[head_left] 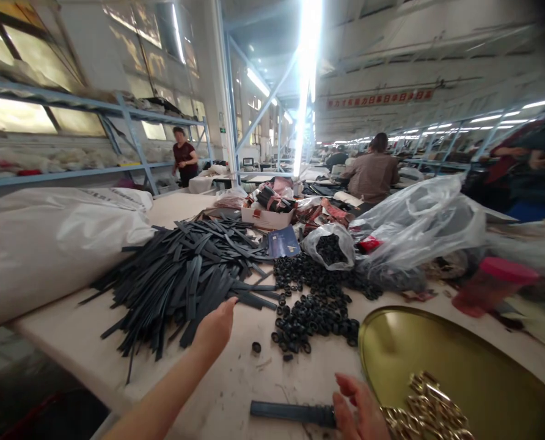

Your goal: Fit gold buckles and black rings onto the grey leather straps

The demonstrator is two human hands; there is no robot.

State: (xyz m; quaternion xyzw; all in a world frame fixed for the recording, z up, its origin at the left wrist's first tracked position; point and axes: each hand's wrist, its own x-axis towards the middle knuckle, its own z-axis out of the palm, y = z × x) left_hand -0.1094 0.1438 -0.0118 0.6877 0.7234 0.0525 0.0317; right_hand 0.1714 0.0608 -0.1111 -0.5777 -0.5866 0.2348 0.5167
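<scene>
Nearest: one single dark strap (291, 412), flat on the worktop (222, 391), one end at the fingertips of the right hand (359, 406). That hand is half open, fingers loosely curled; whether it pinches the strap I cannot tell. Strap laid crosswise, presumably to keep its end handy.

Beside it, right: one olive-gold tray (401, 342), its raised rim probably keeping the gold-coloured metal pieces (437, 406) together.

Next: one loose loop (256, 348); the left hand (215, 327), fingers close together at the edge of a heap of dark straps (181, 275); any hold on a strap cannot be told from here.

Middle: black loops (313, 315), heaped between straps and tray, likely for reach from either side.

Beyond: an open plastic bag (310, 245) of loops; a blue card (284, 242); a red pink-lidded container (487, 284). A white sack (62, 238) hems in the left; a clear bag (419, 214) crowds the right. A box (266, 219) blocks the back.

Far: a seated person (374, 168), back turned; a standing person (186, 157) beside blue shelving (130, 131).
</scene>
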